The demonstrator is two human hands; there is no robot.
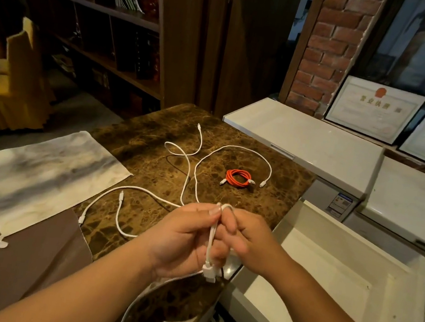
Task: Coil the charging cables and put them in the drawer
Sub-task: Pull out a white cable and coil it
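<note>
Looking across: we went from the left edge of the marble counter [268, 206] to the drawer on the right.
Cloth: a pale, stained cloth [42, 175] lay on the counter's left part, one tied corner hanging near the front edge.
Loose white cables: we saw white charging cables [190, 168] sprawled uncoiled over the middle of the counter, their plugs pointing several ways; we could not tell how many separate cables there were.
Left hand: our left hand [182, 239] was curled around a folded white cable [211, 238], thumb and forefinger pinching the bend at the top.
Held cable: its white USB plug [209, 273] hung just below our palms, and a length of it trailed down past the counter's front edge.
Right hand: our right hand [243, 241] was closed on the same cable, fingers touching those of the left hand.
Orange cable: an orange charging cable [237, 178] sat already coiled on the counter, beyond our hands and apart from them.
Drawer: a white drawer [327, 271] stood open just right of the counter, with no cable in it.
Behind: white chest freezers [307, 137] and framed certificates [375, 108] stood at the far right.
</note>
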